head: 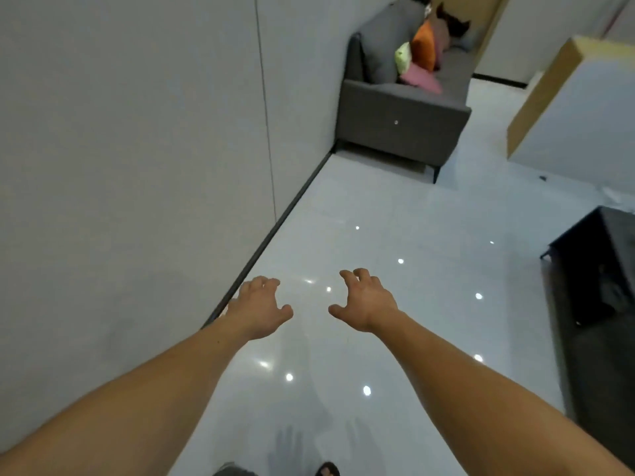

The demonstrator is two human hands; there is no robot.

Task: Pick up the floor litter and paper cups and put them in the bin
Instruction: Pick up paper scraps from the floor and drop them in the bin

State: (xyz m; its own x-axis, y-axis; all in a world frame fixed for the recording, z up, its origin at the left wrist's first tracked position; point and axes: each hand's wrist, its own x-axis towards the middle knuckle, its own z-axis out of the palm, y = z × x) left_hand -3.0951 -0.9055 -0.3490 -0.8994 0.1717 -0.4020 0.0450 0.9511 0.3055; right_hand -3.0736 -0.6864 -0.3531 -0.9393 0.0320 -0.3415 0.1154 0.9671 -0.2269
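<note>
both your arms reach forward over the glossy white floor (395, 207), palms down. your left hand (257, 304) is released: its fingers are spread and loosely curled, the thumb out to the side, and it holds nothing. your right hand (366, 300) is the same, fingers hooked loosely, thumb pointing inward, gripping nothing. the two hands hang side by side with a gap of bare tile between them; the left one is just beside the dark skirting at the foot of the grey wall (137, 149).

what may be litter lies well apart from either hand, up and to your right. a small dark speck (542, 178) sits on the tile near the foot of a white cabinet with a wood-coloured edge (567, 108), and a pale scrap (615, 195) lies further right, close to the frame edge. both are too blurred to say what they are. of your two hands, the right is the nearer to them.

a dark box-like object (598, 266) stands at the right edge, just below the pale scrap; you cannot tell from here whether it is the bin. a grey sofa (398, 121) stands against the wall ahead, with orange, green and pink cushions (421, 49) on its seat.
</note>
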